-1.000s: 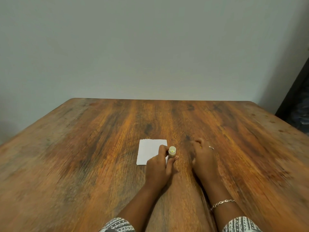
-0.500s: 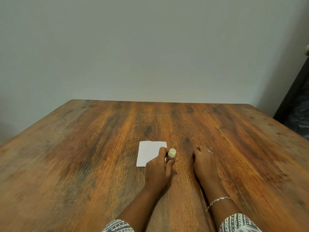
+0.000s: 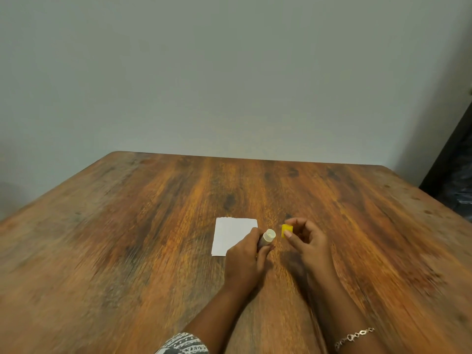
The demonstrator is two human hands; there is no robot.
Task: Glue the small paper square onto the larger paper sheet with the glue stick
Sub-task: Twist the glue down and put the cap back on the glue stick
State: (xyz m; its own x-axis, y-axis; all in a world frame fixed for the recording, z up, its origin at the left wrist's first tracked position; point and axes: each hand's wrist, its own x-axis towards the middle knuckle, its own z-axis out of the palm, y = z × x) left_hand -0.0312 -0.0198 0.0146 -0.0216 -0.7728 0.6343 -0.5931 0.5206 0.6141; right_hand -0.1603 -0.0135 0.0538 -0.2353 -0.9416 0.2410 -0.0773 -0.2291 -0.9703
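Observation:
A white paper sheet (image 3: 231, 236) lies flat on the wooden table (image 3: 153, 226). My left hand (image 3: 245, 261) is closed around the glue stick (image 3: 267, 237), whose pale round tip points up and to the right, just past the sheet's right edge. My left hand covers the sheet's near right corner. My right hand (image 3: 310, 249) is raised slightly off the table, right of the glue stick, and pinches a small yellow paper square (image 3: 286, 230) between thumb and fingertips. The square is close to the glue tip without touching it.
A plain grey wall stands behind the table's far edge. A dark object (image 3: 457, 180) stands past the table's right corner. My right wrist wears a bracelet (image 3: 355, 337).
My right hand lay flat on the table before; it has lifted and now pinches the yellow square. My left hand keeps the glue stick in nearly the same place.

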